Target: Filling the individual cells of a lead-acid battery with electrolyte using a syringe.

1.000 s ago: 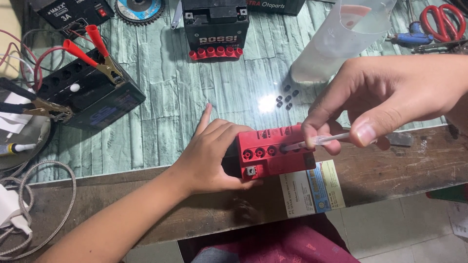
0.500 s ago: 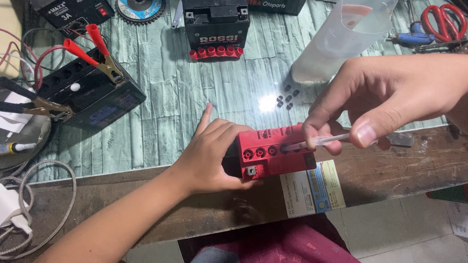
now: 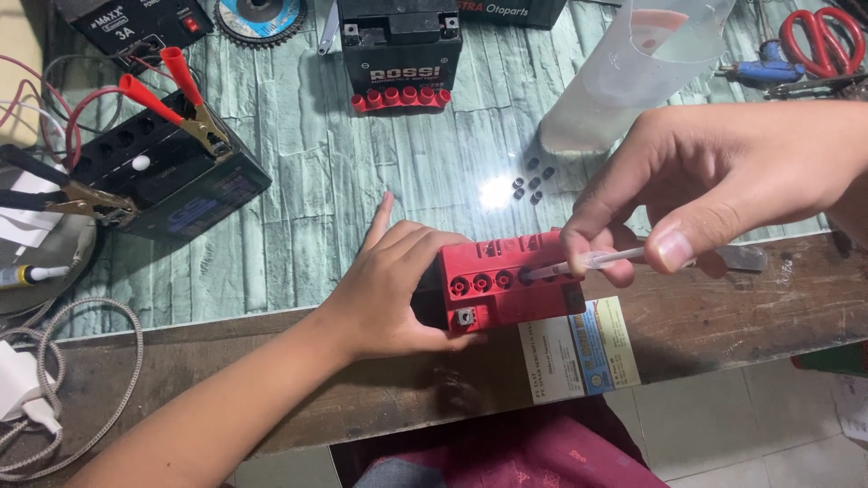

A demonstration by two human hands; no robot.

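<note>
A small battery with a red top [image 3: 506, 285] lies tilted at the table's front edge, its row of round filler holes facing me. My left hand [image 3: 393, 289] clasps its left end and steadies it. My right hand [image 3: 714, 194] pinches a thin clear syringe [image 3: 588, 263] between thumb and fingers, and the syringe tip sits at one of the filler holes. Several small black caps [image 3: 532, 181] lie loose on the table just behind the battery.
A black battery [image 3: 167, 176] with red and black clamps sits at the left. Another black battery with a red cap strip [image 3: 400, 63] stands at the back. A clear plastic jug [image 3: 633, 72], red scissors [image 3: 818, 36], a grinding disc [image 3: 260, 16] and white cables [image 3: 54, 380] surround the spot.
</note>
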